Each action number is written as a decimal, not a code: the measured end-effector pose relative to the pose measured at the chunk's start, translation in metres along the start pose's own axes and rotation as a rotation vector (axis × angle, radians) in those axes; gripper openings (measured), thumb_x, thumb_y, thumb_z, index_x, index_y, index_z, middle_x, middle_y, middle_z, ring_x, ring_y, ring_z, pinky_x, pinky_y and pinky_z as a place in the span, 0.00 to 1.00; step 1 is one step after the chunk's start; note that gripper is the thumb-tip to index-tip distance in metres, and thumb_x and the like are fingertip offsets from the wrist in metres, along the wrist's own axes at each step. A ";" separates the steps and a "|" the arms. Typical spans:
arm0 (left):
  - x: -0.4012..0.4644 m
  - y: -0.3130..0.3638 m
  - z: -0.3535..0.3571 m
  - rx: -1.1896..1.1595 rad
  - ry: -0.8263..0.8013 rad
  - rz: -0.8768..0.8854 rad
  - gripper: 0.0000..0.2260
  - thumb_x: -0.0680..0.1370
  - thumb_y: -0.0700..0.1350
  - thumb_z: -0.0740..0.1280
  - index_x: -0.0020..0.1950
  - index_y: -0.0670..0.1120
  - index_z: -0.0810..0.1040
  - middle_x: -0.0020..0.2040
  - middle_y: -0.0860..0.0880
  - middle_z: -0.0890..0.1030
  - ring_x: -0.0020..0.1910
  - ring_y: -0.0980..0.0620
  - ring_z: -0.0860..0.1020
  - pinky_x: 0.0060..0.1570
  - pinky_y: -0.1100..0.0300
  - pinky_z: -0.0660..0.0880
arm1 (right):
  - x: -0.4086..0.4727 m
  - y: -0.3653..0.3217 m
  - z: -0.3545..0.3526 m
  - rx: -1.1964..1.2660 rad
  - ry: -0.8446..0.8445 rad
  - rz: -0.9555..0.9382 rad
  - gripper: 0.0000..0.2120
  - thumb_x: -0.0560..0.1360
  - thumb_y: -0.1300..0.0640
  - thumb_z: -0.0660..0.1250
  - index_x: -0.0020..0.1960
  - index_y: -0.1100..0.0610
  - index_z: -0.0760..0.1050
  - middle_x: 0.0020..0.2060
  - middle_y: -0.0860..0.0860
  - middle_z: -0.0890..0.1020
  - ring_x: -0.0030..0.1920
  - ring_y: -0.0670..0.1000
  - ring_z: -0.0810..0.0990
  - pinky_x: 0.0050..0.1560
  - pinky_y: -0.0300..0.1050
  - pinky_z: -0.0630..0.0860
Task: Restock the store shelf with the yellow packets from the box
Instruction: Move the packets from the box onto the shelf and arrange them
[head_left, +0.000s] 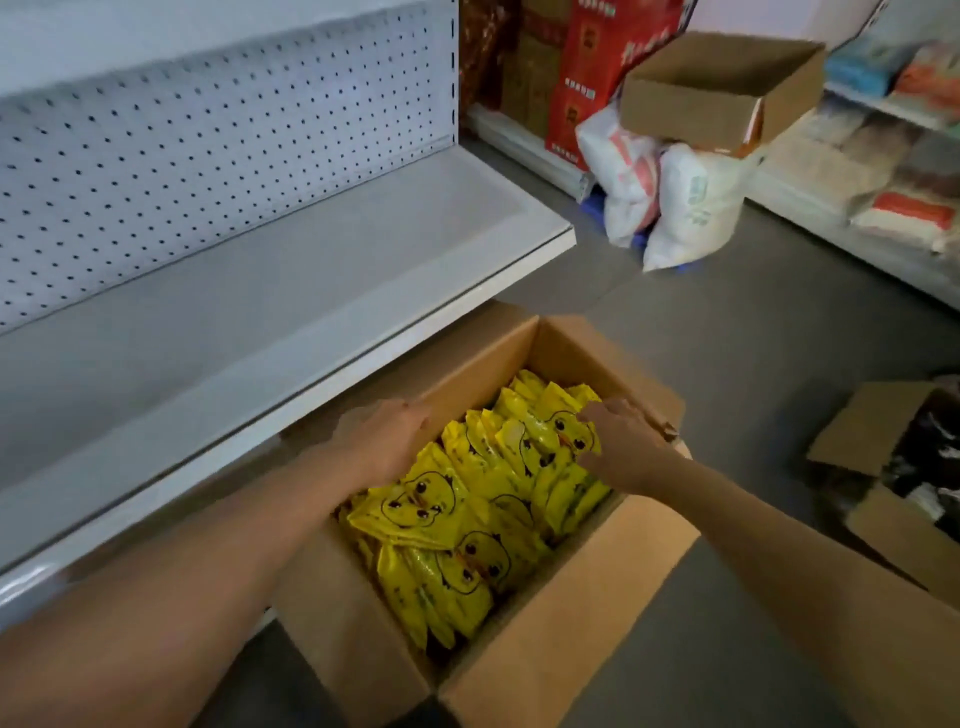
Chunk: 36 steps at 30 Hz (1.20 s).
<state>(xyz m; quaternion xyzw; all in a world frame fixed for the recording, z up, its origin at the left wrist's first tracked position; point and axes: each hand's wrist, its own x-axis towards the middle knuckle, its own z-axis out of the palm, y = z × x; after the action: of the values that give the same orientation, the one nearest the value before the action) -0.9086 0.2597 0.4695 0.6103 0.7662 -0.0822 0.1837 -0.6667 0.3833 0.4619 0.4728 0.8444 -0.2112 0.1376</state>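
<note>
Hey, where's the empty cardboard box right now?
In the head view it sits upper right: the empty cardboard box rests tilted on top of the white sacks, just right of the red cartons at the aisle's far end.

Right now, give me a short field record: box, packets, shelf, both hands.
box: open brown cardboard box on the grey floor, in front of the shelf
packets: yellow plastic packets with duck faces filling the box
shelf: white metal shelf board with pegboard back, no yellow packets on it
left hand: over the box's left edge, fingers hidden, grip unclear
right hand: fingers curled onto packets at the far right of the box
</note>
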 end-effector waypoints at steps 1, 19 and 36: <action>0.005 0.000 0.014 -0.007 -0.032 -0.046 0.16 0.76 0.44 0.63 0.63 0.51 0.70 0.62 0.50 0.74 0.61 0.47 0.75 0.51 0.53 0.74 | 0.010 0.007 0.007 0.003 -0.030 -0.018 0.25 0.75 0.52 0.65 0.69 0.57 0.63 0.67 0.58 0.64 0.68 0.59 0.63 0.64 0.50 0.66; 0.047 0.007 0.201 -0.450 -0.357 -0.838 0.25 0.79 0.48 0.60 0.73 0.43 0.56 0.68 0.42 0.70 0.67 0.41 0.70 0.62 0.45 0.70 | 0.109 0.039 0.116 0.117 -0.297 -0.158 0.23 0.74 0.57 0.68 0.66 0.60 0.67 0.64 0.59 0.66 0.60 0.59 0.72 0.58 0.49 0.73; 0.082 0.023 0.203 -0.888 0.251 -0.781 0.29 0.72 0.31 0.65 0.69 0.46 0.57 0.50 0.42 0.76 0.47 0.39 0.77 0.40 0.52 0.70 | 0.136 0.047 0.145 0.141 -0.252 -0.002 0.22 0.74 0.61 0.66 0.67 0.61 0.66 0.63 0.60 0.71 0.60 0.57 0.73 0.48 0.41 0.68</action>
<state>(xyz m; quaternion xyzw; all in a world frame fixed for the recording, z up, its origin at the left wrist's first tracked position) -0.8651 0.2683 0.2539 0.1538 0.9105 0.2567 0.2855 -0.6913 0.4352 0.2655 0.4501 0.8040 -0.3277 0.2089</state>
